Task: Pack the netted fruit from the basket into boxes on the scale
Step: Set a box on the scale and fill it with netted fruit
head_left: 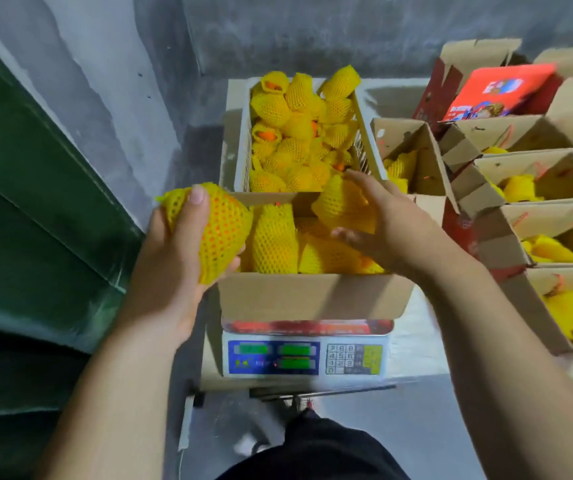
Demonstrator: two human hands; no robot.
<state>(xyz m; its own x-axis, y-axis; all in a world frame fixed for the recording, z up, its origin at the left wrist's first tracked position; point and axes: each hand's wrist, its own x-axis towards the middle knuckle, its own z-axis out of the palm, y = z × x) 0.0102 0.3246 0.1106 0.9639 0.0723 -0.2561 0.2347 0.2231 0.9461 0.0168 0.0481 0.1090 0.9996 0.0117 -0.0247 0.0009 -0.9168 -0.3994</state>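
Note:
A cardboard box (312, 296) stands on the white electronic scale (307, 356) and holds several fruits in yellow foam nets. Behind it a white plastic basket (243, 140) is piled with more netted fruit (295, 140). My left hand (174, 258) grips one netted orange fruit (221, 233) just over the box's left edge. My right hand (382, 223) reaches into the box from the right, fingers spread around a netted fruit (342, 204) at the back of the box; whether it grips that fruit I cannot tell.
Several open cardboard boxes (534, 209) with netted fruit fill the right side, with a red printed box (499, 91) at the back right. A grey wall runs behind, a green surface (29, 202) lies at the left. The scale sits on a low table (413, 327).

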